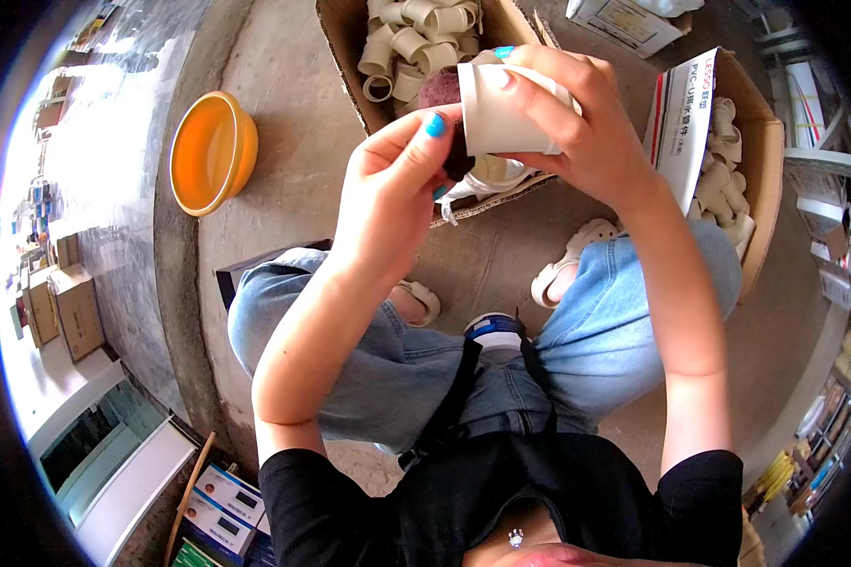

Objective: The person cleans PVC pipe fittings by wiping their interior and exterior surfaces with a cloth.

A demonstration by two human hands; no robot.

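A white plastic pipe fitting point(511, 111) is held up over the boxes, its wider rim to the left. My right hand point(586, 118) wraps round it from the right, fingers over the top. At its left end, my left hand point(402, 170) pinches a dark maroon cloth point(442, 90) against the rim; part of the cloth hangs below the fingers. Directly behind both hands stands an open cardboard box point(348, 59) with many cream pipe fittings point(409, 44) in it. Larger white pieces, partly hidden by my hands, lie in its near end.
An orange basin point(214, 153) rests on the floor at the left. Another carton point(766, 180) of fittings, with a printed white flap point(683, 128), stands by my right knee. A white box point(624, 26) is at the top. Shelving lines the right edge.
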